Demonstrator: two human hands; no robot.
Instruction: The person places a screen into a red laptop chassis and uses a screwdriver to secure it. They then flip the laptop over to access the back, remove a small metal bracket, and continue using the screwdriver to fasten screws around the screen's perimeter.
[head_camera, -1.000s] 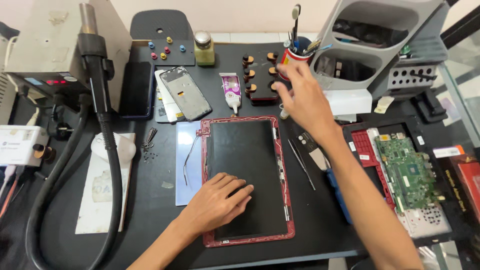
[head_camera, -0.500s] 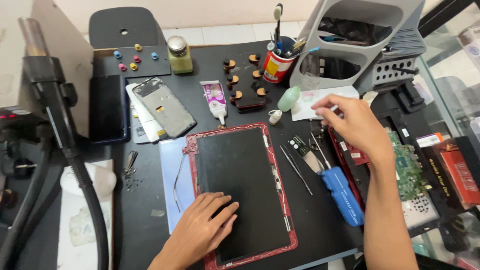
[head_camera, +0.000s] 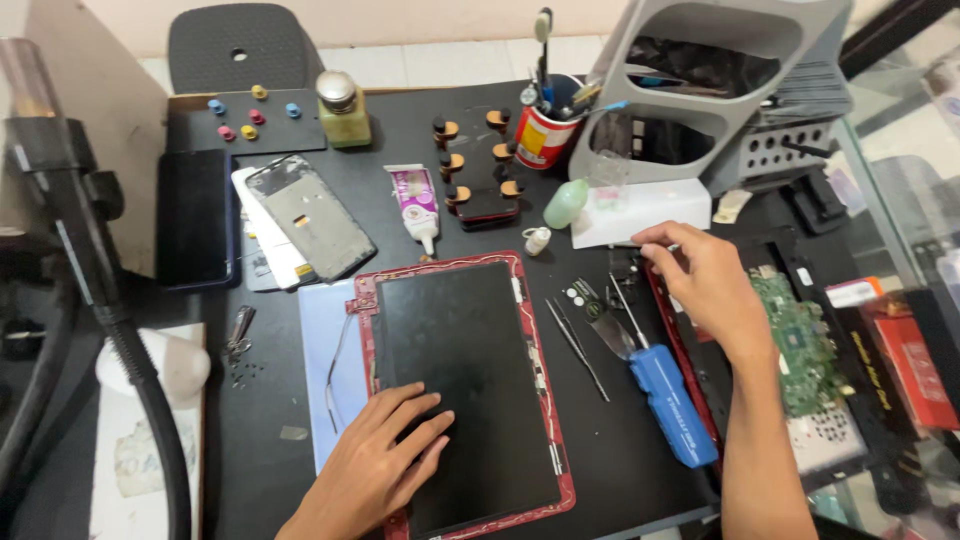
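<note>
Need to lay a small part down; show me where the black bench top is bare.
Bare patches: between the red-framed panel and the blue-handled screwdriver, below the tweezers; also left of the pale sheet, under the clip. Crowded around the right hand.

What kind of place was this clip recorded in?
Most likely an electronics repair bench. The left hand rests on a red-framed screen panel; the right hand hovers over tweezers and a blue screwdriver, beside a bare green circuit board. An opened phone lies nearby.
</note>
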